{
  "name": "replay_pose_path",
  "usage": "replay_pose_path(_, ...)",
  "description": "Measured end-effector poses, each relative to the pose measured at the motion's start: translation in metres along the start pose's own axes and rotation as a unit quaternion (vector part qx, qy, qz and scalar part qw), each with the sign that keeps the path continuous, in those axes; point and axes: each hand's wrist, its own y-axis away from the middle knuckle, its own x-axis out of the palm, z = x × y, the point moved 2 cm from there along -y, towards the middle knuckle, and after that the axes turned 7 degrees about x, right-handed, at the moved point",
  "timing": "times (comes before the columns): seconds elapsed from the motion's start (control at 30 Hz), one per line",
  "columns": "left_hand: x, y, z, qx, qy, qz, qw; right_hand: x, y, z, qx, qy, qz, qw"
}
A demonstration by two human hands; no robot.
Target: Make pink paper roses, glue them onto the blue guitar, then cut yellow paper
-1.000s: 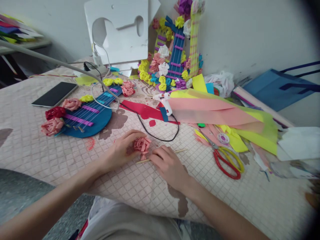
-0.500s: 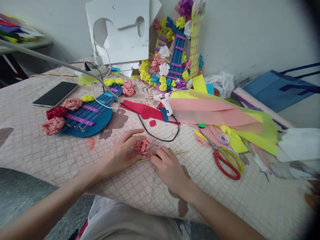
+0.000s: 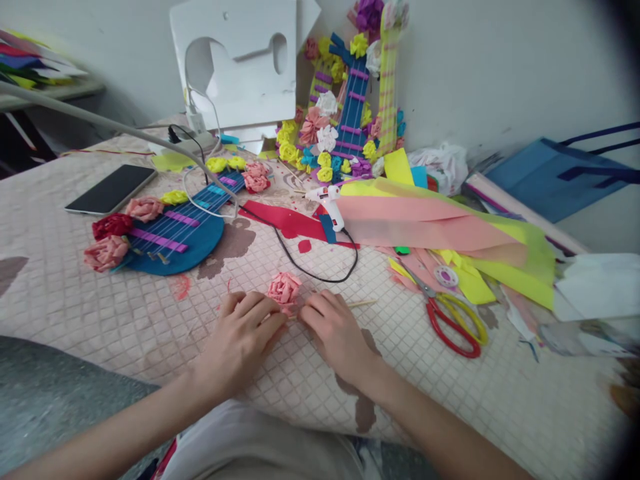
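Observation:
A pink crepe paper rose (image 3: 284, 291) lies on the table between my hands. My left hand (image 3: 250, 333) is at its lower left, fingers bent and pressed together at the rose's base. On the right, my right hand (image 3: 333, 327) has its fingers closed over a thin wooden stick (image 3: 363, 303), whose end sticks out to the right. The fingertips of both hands nearly meet below the rose. What lies under the left fingertips is hidden.
A white glue gun (image 3: 327, 203) with a black cord stands behind the hands. Scissors (image 3: 453, 327) lie at the right, beside crepe paper (image 3: 425, 223). A blue paper guitar (image 3: 175, 233) and a phone (image 3: 113, 189) lie at the left.
My left hand has moved down from around the rose's left side to its base, and its fingers have curled in. The right hand has barely moved.

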Motion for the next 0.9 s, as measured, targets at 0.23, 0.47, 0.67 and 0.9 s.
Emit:
replay_pose_path(0.23, -0.002, -0.004, -0.002, 0.027, -0.015, -0.010, 0.999, 0.000, 0.000, 0.000, 0.004, 0.002, 0.006, 1.000)
replay_pose_path(0.47, 0.005, -0.002, 0.000, 0.027, -0.016, 0.016, 0.999, 0.002, 0.001, -0.002, 0.009, -0.002, 0.000, 1.000)
replay_pose_path(0.67, 0.006, -0.004, 0.001, -0.018, 0.029, 0.009, 0.999, 0.004, 0.002, -0.002, 0.010, 0.002, 0.000, 1.000)
replay_pose_path(0.9, 0.010, -0.003, 0.008, -0.067, 0.102, 0.002, 0.992, 0.009, -0.003, 0.002, -0.017, -0.005, -0.020, 1.000)
